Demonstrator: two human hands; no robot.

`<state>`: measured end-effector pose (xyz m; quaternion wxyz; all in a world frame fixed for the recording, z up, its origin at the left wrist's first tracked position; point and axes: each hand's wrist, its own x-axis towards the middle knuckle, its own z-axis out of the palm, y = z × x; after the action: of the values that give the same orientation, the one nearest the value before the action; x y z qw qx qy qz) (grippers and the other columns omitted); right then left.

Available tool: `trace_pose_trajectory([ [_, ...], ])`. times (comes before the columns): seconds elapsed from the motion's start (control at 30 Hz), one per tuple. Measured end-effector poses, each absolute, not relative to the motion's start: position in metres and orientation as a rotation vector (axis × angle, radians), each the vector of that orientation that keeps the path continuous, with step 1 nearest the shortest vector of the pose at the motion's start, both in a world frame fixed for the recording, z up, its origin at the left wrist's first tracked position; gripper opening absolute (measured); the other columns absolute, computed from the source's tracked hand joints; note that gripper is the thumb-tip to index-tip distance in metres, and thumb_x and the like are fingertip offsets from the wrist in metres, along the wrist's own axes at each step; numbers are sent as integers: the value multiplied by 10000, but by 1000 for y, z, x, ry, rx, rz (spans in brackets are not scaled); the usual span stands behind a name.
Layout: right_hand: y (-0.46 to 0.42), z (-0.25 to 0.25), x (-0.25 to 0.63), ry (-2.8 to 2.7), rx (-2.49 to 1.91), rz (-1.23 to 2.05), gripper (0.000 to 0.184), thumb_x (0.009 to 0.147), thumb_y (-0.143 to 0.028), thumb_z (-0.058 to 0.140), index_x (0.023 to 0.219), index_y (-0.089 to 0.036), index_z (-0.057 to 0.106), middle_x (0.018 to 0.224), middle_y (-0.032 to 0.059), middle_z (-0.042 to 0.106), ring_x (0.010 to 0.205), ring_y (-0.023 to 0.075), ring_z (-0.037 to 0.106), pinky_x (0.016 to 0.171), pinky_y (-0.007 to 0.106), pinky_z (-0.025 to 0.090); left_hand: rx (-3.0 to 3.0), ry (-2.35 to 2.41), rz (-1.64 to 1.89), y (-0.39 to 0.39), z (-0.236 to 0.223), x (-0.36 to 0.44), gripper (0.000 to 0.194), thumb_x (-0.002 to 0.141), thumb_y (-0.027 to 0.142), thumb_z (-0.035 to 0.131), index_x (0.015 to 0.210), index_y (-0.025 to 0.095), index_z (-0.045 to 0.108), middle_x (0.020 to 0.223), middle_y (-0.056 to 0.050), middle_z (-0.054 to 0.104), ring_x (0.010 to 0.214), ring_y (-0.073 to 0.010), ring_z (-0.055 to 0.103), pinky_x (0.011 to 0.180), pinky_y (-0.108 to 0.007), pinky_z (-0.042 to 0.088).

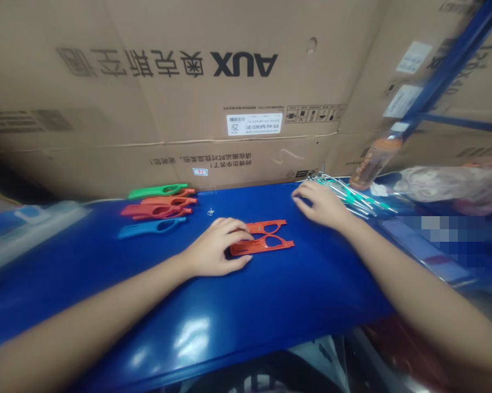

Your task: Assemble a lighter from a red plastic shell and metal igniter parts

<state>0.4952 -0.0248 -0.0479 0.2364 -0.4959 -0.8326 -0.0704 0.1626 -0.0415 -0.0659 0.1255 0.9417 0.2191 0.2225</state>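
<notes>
My left hand (217, 246) rests on the blue table (246, 305), its fingers curled over the left end of two orange plastic handle pieces (268, 237) that lie side by side. My right hand (321, 204) lies palm down further back to the right, fingers spread, its fingertips touching a bundle of thin metal wires with green ends (348, 196). At the back left sits a stack of finished plastic pieces: green (158, 191), orange and red (159, 207), and blue (151, 227).
Large cardboard boxes (188, 93) wall off the back of the table. An orange-labelled bottle (372, 161) stands at the back right beside a clear plastic bag (438, 183). A blue shelf post (446, 71) rises on the right. A pale tray (28, 229) lies far left.
</notes>
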Motion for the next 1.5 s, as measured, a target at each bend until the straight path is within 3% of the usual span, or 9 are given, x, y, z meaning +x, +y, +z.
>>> trace_pose_trajectory([
  [0.17, -11, -42, 567, -1950, -1929, -433, 160, 843, -258, 545, 914, -184, 668, 964, 129, 653, 964, 308, 603, 852, 414, 469, 2760, 577, 645, -39, -70, 163, 470, 868, 429, 668, 1304, 257, 621, 1301, -90, 649, 1203, -271, 577, 1069, -456, 415],
  [0.33, -12, -40, 610, -2087, -2025, -245, 145, 797, -246, 586, 895, -174, 666, 943, 116, 649, 928, 271, 618, 851, 362, 472, 2765, 539, 621, -38, -70, 164, 455, 877, 415, 670, 1309, 277, 635, 1333, -88, 650, 1249, -279, 577, 1101, -487, 413],
  [0.53, -10, -47, 616, -1905, -2247, -204, 205, 799, -285, 606, 969, -181, 653, 966, 124, 679, 885, 273, 637, 735, 342, 467, 2774, 574, 633, -37, -72, 164, 424, 874, 389, 672, 1281, 269, 661, 1300, -90, 672, 1217, -273, 603, 1073, -465, 457],
  [0.67, -6, -51, 614, -1819, -2333, -131, 90, 802, -241, 585, 821, -181, 649, 792, 109, 692, 722, 249, 633, 628, 326, 435, 2770, 567, 651, -36, -75, 164, 367, 902, 331, 638, 1260, 263, 672, 1302, -80, 676, 1193, -256, 619, 1039, -438, 489],
  [0.77, -5, -51, 611, -1769, -2347, -118, 71, 806, -220, 577, 765, -185, 623, 780, 129, 695, 712, 263, 633, 620, 341, 433, 2774, 556, 677, -36, -76, 164, 353, 903, 316, 634, 1246, 244, 678, 1292, -83, 683, 1185, -254, 627, 1033, -435, 498],
  [0.97, -9, -43, 599, -1712, -2198, -223, 126, 870, -221, 497, 944, -164, 581, 950, 191, 683, 879, 315, 634, 775, 405, 472, 2791, 577, 724, -37, -73, 166, 314, 873, 364, 673, 1148, 220, 724, 1217, -93, 722, 1120, -264, 668, 985, -424, 529],
  [1.07, -13, -35, 585, -1730, -2051, -261, 155, 924, -252, 428, 1013, -172, 527, 1031, 180, 652, 956, 292, 613, 841, 392, 472, 2804, 603, 744, -37, -73, 166, 265, 894, 366, 655, 1100, 219, 735, 1174, -80, 738, 1081, -242, 685, 966, -395, 537],
  [1.3, -29, -29, 516, -1942, -1420, 91, 173, 978, -375, 418, 978, -221, 496, 910, 59, 626, 814, 204, 585, 745, 330, 482, 2906, 578, 787, -38, -70, 159, 252, 911, 320, 624, 1117, 203, 713, 1121, -72, 751, 1035, -229, 695, 959, -399, 528],
  [1.5, -47, -40, 468, -2174, -1207, 209, 204, 1008, -383, 441, 979, -219, 559, 973, 65, 638, 860, 196, 593, 785, 335, 480, 2921, 492, 804, -36, -66, 151, 252, 847, 268, 643, 1072, 191, 725, 1098, -86, 756, 990, -245, 712, 944, -421, 540],
])
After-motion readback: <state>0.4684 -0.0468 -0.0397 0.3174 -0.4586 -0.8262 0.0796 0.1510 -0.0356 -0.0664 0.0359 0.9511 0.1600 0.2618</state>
